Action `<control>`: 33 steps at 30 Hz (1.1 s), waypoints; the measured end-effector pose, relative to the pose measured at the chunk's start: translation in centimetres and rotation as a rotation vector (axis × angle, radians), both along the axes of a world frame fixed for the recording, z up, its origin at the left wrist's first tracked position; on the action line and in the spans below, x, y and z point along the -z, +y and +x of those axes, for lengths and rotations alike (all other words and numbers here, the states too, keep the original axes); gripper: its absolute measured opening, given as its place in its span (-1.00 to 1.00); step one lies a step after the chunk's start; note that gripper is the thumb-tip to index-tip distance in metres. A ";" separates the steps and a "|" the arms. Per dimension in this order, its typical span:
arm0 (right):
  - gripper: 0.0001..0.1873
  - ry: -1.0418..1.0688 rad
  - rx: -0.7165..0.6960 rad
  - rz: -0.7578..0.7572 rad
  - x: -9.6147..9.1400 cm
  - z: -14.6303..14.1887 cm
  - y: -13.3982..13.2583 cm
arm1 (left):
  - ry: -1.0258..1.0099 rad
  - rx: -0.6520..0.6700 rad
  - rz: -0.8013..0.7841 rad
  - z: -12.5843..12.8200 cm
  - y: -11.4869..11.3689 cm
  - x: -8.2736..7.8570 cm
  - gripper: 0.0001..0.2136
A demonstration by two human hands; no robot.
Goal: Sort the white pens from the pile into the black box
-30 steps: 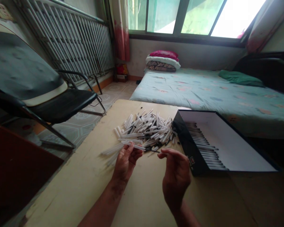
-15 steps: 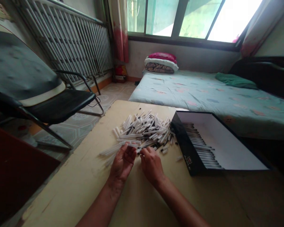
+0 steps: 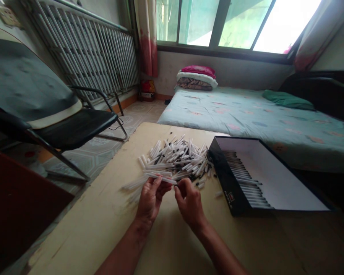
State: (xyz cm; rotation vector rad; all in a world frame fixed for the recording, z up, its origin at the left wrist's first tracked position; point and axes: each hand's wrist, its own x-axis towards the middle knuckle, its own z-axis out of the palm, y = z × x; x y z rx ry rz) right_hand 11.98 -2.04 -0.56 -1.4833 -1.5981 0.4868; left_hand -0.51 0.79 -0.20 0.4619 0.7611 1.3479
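Observation:
A white pen barrel (image 3: 166, 180) lies slantwise across the fingers of my left hand (image 3: 149, 198), which is closed on it. My right hand (image 3: 189, 200) pinches at the barrel's right end, where a small dark pen part (image 3: 176, 184) shows; the fingers partly hide it. Just beyond both hands spreads a loose pile of white pen barrels (image 3: 186, 156) mixed with black pieces. To the right stands an open black box (image 3: 226, 187) with a white inside. A row of pens (image 3: 248, 181) lies side by side along its left part.
Everything rests on a cream table (image 3: 103, 214) with a worn left edge. Loose caps (image 3: 200, 185) lie between the pile and the box. A bed (image 3: 212, 109) adjoins the far side, and a black chair (image 3: 83, 124) stands to the left.
My left hand has turned, and the white barrel now points toward my right hand. Both hands are closer around its right end. The view has shifted slightly.

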 end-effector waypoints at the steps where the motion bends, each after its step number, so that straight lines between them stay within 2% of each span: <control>1: -0.96 0.092 0.012 0.017 0.1 0.5 -0.4 | 0.037 0.008 0.020 0.2 -0.2 0.0 -0.83; 6: -0.87 0.463 0.050 0.019 2.1 1.9 -1.7 | 0.180 0.061 0.067 1.1 -0.7 0.2 -0.78; 11: -0.84 0.603 0.016 -0.029 3.4 2.3 -1.5 | 0.257 0.094 0.091 1.3 -0.6 0.9 -0.76; 21: -0.83 0.643 0.030 -0.035 3.3 2.2 -1.3 | 0.249 0.093 0.074 1.5 -0.7 0.8 -0.74; 33: -0.82 0.565 0.051 -0.039 2.9 2.4 -1.3 | 0.256 0.058 0.056 1.2 -0.4 0.6 -0.72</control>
